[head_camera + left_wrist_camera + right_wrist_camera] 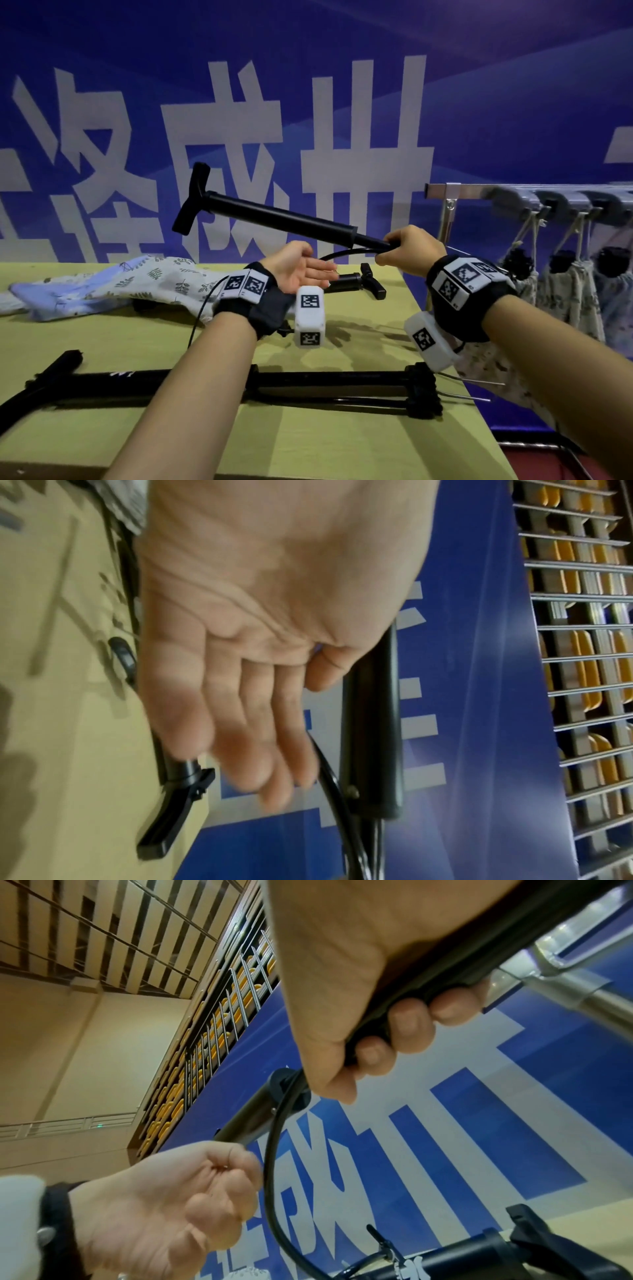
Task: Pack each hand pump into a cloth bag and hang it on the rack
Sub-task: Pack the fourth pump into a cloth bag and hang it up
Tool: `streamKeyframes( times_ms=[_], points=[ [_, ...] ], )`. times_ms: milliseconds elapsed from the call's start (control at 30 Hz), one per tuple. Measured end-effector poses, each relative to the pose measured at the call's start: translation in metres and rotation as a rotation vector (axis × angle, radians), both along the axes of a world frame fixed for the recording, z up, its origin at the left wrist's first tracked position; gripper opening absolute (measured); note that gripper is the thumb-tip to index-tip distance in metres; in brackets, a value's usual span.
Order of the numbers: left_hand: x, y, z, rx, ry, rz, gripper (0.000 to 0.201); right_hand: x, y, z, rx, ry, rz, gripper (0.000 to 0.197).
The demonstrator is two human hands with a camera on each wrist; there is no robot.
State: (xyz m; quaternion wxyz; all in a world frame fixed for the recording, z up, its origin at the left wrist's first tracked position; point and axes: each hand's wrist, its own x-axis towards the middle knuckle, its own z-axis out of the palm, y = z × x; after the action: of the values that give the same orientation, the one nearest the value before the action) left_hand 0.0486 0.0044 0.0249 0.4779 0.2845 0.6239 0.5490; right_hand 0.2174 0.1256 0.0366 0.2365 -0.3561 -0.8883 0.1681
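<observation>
My right hand [407, 250] grips the thin lower end of a black hand pump [274, 216] and holds it in the air, slanting up to the left, its T-handle [191, 198] highest. The pump's hose [270, 1164] loops down beside that grip. Just under the pump barrel [373, 723] my left hand [308, 270] lies palm up with relaxed fingers and holds nothing. A leaf-printed cloth bag [137, 284] lies flat on the yellow table [342, 445], to the left of my left hand.
A second small black pump [359, 281] lies on the table behind my left hand. A larger black pump [239, 387] lies across the table's front. At the right a metal rack [479, 190] carries several filled printed bags [561, 291]. A blue banner is behind.
</observation>
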Motion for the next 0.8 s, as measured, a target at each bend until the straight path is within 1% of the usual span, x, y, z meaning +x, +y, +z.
streamKeyframes(
  times_ms=[67,133,200,267,300,333,400,467,567,667,800],
  points=[
    [0.003,0.004,0.0,0.008,-0.058,-0.029,0.056,-0.004,0.001,0.001,0.01,0.002,0.006,0.01],
    [0.002,0.005,-0.001,0.052,-0.119,0.004,0.059,-0.006,0.001,0.001,0.012,0.009,0.012,0.014],
    [0.0,0.005,-0.003,0.125,-0.195,0.065,0.051,-0.007,0.003,0.002,-0.008,0.023,0.024,0.016],
    [-0.005,0.003,-0.002,0.226,-0.296,0.142,0.033,-0.007,0.005,0.002,-0.028,0.039,0.035,0.016],
    [-0.008,0.002,-0.001,0.281,-0.335,0.165,0.028,-0.007,0.007,0.002,-0.039,0.05,0.039,0.015],
    [-0.011,0.001,0.0,0.335,-0.365,0.18,0.026,-0.007,0.008,0.001,-0.048,0.062,0.043,0.015],
    [-0.013,-0.001,0.002,0.409,-0.387,0.215,0.022,-0.006,0.011,0.001,-0.06,0.075,0.05,0.016],
    [-0.012,-0.001,0.004,0.434,-0.381,0.279,0.012,-0.005,0.013,0.002,-0.069,0.074,0.062,0.015],
    [-0.009,-0.003,0.008,0.505,-0.406,0.36,0.015,-0.004,0.015,0.002,-0.074,0.059,0.059,0.014],
    [-0.011,-0.001,0.007,0.623,-0.483,0.401,0.014,-0.003,0.015,0.002,-0.071,0.027,0.039,0.015],
    [-0.024,0.008,-0.002,0.757,-0.572,0.498,0.009,-0.003,0.015,-0.003,-0.018,-0.045,-0.013,0.017]
  ],
)
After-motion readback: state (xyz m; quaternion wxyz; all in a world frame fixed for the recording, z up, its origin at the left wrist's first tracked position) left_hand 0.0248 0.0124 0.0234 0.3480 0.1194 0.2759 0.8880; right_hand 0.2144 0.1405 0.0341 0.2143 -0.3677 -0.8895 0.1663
